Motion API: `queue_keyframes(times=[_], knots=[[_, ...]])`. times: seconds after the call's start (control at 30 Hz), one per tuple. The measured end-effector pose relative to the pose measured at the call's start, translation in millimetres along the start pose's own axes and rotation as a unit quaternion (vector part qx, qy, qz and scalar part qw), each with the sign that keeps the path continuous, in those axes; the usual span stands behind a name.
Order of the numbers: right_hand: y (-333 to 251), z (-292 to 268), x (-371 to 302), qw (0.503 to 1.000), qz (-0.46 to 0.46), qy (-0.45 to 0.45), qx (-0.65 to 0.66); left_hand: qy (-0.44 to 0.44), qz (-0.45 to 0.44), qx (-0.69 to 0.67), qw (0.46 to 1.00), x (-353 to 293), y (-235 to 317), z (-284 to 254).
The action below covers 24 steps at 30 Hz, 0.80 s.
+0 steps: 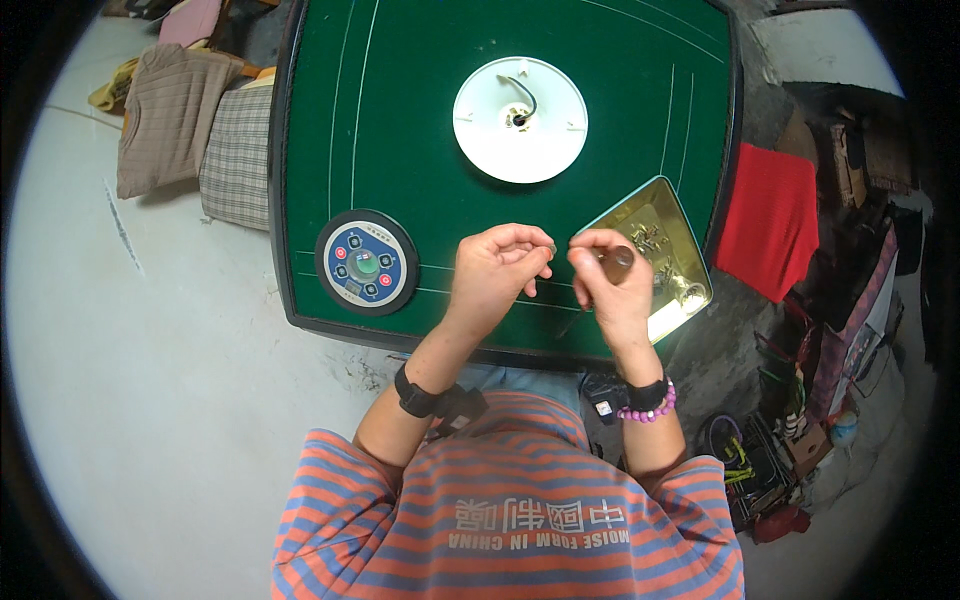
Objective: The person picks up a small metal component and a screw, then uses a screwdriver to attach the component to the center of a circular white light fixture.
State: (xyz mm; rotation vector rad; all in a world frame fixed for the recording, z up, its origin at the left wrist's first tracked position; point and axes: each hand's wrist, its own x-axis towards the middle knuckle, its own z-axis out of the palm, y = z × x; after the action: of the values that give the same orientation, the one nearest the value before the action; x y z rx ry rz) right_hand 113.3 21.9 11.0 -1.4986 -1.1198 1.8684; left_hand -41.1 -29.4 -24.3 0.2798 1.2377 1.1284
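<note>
My left hand (492,272) is closed in a pinch above the green table. A tiny dark piece shows at its fingertips, too small to name. Just to its right, my right hand (618,300) is wrapped round a screwdriver (617,263) with a brown handle. Its thin dark shaft points down toward the near table edge. The fingertips of both hands are close together but apart. Beyond them lies a white round lamp base (490,140), a dark wire coming from its middle. Beside my right hand sits a gold-coloured tin tray (628,212) holding small metal screws and fittings (648,240).
A round control panel (398,232) with buttons is set into the green table (420,60) at the left. Cushioned seats (238,150) stand along the left side. At the right are a red cloth-covered seat (768,215) and clutter on the floor.
</note>
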Motion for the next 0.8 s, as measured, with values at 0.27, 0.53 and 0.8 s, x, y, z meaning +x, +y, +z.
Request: queue_keyframes(times=[0.27, 0.53, 0.8], knots=[[-62, -50, -44, 0.944, -0.211, 0.111, -0.229, 0.074, 0.021, -0.032, 0.997, 9, -3, -11], [-63, -42, -68, 0.954, -0.231, 0.081, -0.174, 0.117, 0.037, -0.005, 0.992, 16, -10, -12], [-59, -40, -64, 0.958, -0.214, 0.074, -0.173, 0.118, 0.06, 0.001, 0.991, 17, -5, -8]])
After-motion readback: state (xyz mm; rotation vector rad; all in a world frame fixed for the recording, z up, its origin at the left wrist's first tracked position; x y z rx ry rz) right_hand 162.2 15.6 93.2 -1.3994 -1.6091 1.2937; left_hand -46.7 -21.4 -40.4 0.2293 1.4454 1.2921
